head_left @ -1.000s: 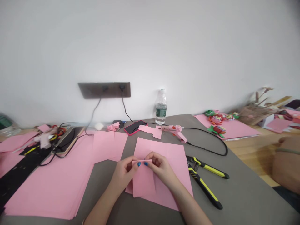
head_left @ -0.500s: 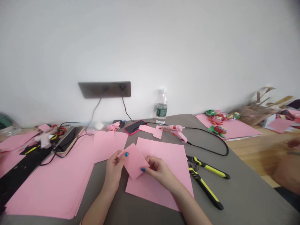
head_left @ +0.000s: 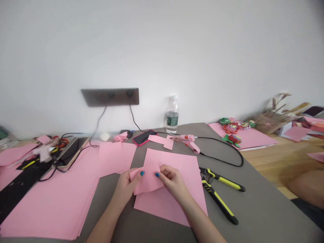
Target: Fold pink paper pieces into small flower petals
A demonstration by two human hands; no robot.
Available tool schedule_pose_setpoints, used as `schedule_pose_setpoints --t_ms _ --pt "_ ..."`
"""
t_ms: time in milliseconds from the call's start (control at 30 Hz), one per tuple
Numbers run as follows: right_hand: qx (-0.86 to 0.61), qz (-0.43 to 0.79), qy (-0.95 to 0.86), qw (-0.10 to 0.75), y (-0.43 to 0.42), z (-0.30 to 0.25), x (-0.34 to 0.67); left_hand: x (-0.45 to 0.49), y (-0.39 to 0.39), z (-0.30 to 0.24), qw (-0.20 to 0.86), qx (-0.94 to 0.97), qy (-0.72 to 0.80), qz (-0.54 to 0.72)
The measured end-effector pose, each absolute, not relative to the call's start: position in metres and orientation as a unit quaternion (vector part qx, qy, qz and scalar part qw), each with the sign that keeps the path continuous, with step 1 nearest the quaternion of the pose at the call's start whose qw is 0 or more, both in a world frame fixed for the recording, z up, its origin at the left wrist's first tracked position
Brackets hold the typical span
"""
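Observation:
A small pink paper square (head_left: pixel 149 179) is held up between my two hands, above a larger pink sheet (head_left: pixel 187 182) lying on the grey table. My left hand (head_left: pixel 129 184) pinches its left edge, thumb on the near face. On the opposite edge, my right hand (head_left: pixel 170 179) grips with thumb and bent fingers. The square looks slightly bowed. To the right of the sheet lie pliers (head_left: pixel 220 192) with black and yellow handles, spread apart. Behind the sheet rests a pink glue gun (head_left: pixel 187 141) beside narrow pink paper strips (head_left: pixel 162 140).
A water bottle (head_left: pixel 172 114) stands by the wall, near a phone (head_left: pixel 144 137). Stacked pink sheets (head_left: pixel 55 202) and a second phone (head_left: pixel 72 152) are at left. Paper flowers (head_left: pixel 232 130) lie at right. The glue gun's black cord (head_left: pixel 238 148) loops over the table. Another person's arm (head_left: pixel 307 185) shows far right.
The small square has turned from a diamond to a more level position. My hands have come closer together, the right one moving up slightly. The view has shifted a little.

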State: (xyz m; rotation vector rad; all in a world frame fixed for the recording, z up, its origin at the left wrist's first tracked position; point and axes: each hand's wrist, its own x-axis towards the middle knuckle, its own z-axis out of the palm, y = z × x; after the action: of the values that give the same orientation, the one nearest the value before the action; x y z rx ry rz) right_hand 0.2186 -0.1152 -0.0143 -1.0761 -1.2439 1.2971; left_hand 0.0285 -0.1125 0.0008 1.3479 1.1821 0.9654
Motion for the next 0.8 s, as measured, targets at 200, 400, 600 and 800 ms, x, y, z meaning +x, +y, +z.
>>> schedule_pose_setpoints --t_ms 200,400,600,800 --pt "-0.454 0.511 -0.527 0.504 -0.1141 -0.0196 0.2190 0.0278 -0.1142 0.0017 0.541 0.565 0.488 0.389" --pt "-0.458 0.497 -0.538 0.503 -0.1139 -0.0198 0.2189 0.0270 -0.1125 -0.0005 0.525 0.567 0.498 0.393" --pt "-0.458 0.508 -0.531 0.501 -0.1148 -0.0168 0.2195 0.0264 -0.1133 -0.0017 0.543 0.559 0.488 0.394" --pt "-0.456 0.518 -0.522 0.501 -0.1141 -0.0182 0.2199 0.0277 -0.1140 0.0023 0.550 0.557 0.481 0.395"
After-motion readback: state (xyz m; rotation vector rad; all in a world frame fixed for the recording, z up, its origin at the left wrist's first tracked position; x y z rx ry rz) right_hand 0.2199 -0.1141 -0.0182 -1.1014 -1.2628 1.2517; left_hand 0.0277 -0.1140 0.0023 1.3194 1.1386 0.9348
